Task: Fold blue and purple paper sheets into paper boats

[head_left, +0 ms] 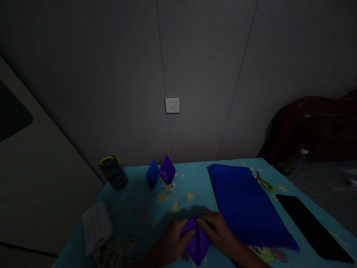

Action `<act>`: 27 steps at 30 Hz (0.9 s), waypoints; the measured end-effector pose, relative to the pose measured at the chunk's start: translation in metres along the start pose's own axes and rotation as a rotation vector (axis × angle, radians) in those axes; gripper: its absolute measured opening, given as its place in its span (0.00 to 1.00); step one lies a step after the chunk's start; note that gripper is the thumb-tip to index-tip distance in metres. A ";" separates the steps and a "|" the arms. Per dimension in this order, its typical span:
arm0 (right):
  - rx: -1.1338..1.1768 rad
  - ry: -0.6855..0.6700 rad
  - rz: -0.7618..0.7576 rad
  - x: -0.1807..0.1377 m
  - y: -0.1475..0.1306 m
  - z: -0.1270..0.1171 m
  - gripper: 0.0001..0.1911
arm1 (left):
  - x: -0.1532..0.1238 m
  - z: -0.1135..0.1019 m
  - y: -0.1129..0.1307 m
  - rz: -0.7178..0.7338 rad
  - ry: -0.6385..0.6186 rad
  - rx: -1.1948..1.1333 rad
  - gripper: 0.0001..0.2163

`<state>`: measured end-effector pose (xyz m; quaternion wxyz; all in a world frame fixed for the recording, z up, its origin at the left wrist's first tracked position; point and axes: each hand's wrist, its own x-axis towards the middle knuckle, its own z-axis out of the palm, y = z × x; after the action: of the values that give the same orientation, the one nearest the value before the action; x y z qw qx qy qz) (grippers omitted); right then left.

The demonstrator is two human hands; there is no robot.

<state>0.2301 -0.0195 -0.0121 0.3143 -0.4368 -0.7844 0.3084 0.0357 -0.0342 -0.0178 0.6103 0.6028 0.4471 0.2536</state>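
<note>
My left hand [174,242] and my right hand [220,232] both pinch a folded purple paper piece [197,243] at the near edge of a light blue table [195,186]. The fingers of each hand close on the paper's upper folds, thumbs meeting near its top. Two finished folded paper shapes, one blue [153,173] and one purple [167,169], stand upright at the back of the table. A stack of blue paper sheets [245,203] lies just right of my right hand.
A dark cup with a green rim [113,172] stands at the back left. A white packet [96,227] lies front left. Green-handled scissors [263,182] and a black phone [312,227] lie right of the stack. A wall socket [172,105] is behind; a dark wooden headboard [312,126] is at right.
</note>
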 end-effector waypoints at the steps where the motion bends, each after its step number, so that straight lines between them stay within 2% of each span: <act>1: 0.043 -0.012 0.026 0.001 -0.001 -0.001 0.24 | 0.002 0.001 0.001 0.008 -0.003 -0.037 0.23; 5: 0.213 -0.077 0.088 0.001 -0.008 -0.006 0.19 | 0.004 0.003 0.000 0.047 -0.018 -0.168 0.26; 8: 0.233 -0.055 0.103 0.001 -0.013 -0.007 0.19 | 0.004 0.004 -0.002 0.045 -0.024 -0.217 0.25; 17: 0.257 0.003 0.108 0.001 -0.014 -0.004 0.15 | 0.005 0.013 -0.004 0.051 0.085 -0.153 0.17; 23: 0.096 0.062 0.079 0.000 -0.015 -0.002 0.13 | 0.004 0.008 -0.006 0.153 0.288 0.069 0.14; 27: 0.073 0.114 0.044 -0.001 -0.011 -0.004 0.11 | 0.002 0.004 -0.007 0.052 0.416 0.059 0.24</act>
<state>0.2282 -0.0238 -0.0014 0.3675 -0.4591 -0.7435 0.3183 0.0381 -0.0356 -0.0252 0.4800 0.5664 0.5550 0.3753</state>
